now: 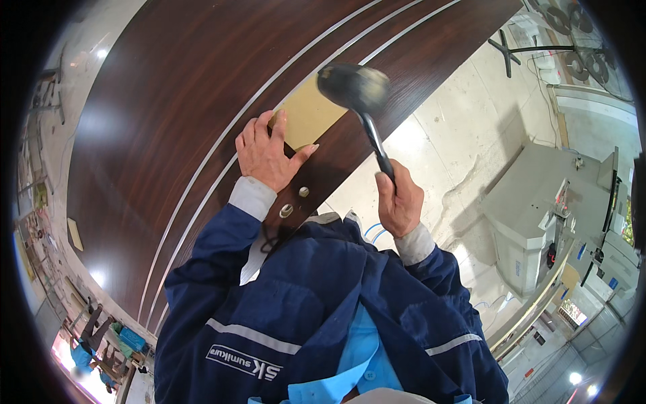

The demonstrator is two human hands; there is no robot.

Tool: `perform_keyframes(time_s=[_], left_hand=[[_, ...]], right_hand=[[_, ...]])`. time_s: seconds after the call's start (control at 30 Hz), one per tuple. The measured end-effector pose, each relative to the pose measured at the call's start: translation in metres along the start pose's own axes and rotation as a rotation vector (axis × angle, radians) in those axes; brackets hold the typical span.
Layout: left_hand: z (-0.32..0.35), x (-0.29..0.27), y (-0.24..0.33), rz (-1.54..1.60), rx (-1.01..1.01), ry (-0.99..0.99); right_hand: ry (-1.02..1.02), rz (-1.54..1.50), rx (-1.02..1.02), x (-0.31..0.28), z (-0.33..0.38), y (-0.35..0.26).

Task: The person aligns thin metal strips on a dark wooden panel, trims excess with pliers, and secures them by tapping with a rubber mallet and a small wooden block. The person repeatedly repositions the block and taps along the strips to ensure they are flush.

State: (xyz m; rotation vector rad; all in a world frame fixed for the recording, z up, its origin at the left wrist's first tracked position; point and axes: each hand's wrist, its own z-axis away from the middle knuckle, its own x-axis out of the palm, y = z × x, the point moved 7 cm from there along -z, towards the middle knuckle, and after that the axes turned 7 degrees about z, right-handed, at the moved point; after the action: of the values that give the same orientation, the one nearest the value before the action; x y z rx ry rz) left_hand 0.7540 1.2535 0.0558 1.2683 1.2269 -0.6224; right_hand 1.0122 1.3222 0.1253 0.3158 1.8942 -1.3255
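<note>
A dark brown wood-grain panel (161, 101) with pale lengthwise strips lies in front of me. On it is a flat tan board (308, 116). My left hand (268, 156) holds the board's near end, the fingers at its left edge and the thumb spread toward its right corner. My right hand (402, 202) is wrapped round the black handle of a mallet (353, 87). The mallet's dark head is over the far part of the board, its right end smeared by motion. Whether the head touches the board I cannot tell. Two small round holes (295, 202) show beside my left wrist.
The panel's right edge runs diagonally beside my right hand, above a pale floor (457, 128). A grey cabinet-like unit (518, 209) stands to the right. A black stand (508, 52) is at the far right. People (87, 350) are at the lower left.
</note>
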Motion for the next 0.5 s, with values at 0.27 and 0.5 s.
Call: perform_keyframes(time_s=[0.27, 0.5], left_hand=[[-0.045, 0.015, 0.025, 0.029, 0.028, -0.008], [-0.090, 0.040, 0.056, 0.030, 0.028, -0.031]], right_hand=[[-0.117, 0.117, 0.222, -0.009, -0.025, 0.038], [-0.276, 0.338, 0.313, -0.023, -0.066, 0.073]])
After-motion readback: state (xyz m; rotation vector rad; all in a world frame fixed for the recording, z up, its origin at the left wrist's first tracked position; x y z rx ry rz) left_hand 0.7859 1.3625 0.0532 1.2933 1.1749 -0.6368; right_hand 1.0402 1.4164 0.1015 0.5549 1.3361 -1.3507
